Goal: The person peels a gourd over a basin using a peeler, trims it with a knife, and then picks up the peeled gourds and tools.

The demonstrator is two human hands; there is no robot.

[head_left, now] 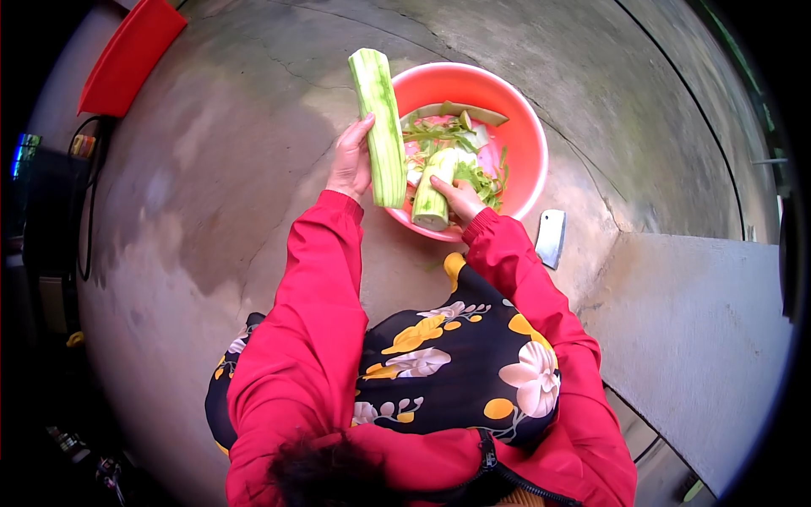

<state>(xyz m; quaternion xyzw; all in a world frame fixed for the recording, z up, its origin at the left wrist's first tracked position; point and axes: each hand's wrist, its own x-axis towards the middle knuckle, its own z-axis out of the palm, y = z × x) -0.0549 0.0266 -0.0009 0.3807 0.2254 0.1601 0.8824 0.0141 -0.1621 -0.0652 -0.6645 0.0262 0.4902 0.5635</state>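
My left hand (351, 160) is closed around a long peeled gourd (378, 127), pale green with darker streaks, held nearly upright at the basin's left edge. In my right hand (459, 199) is a shorter peeled gourd piece (434, 188), its cut end facing me. That piece is over the red plastic basin (530, 144); whether it rests on what lies inside is hard to tell. Green peel strips (481, 179) and other scraps lie in the basin. A cleaver (551, 237) lies on the floor to the right of the basin, its handle not visible.
A red container (133, 55) stands at the upper left. On the right is a raised grey concrete slab (693, 321). The concrete floor (211, 169) has cracks and damp patches. Floral black fabric (448, 363) covers my lap, below the basin.
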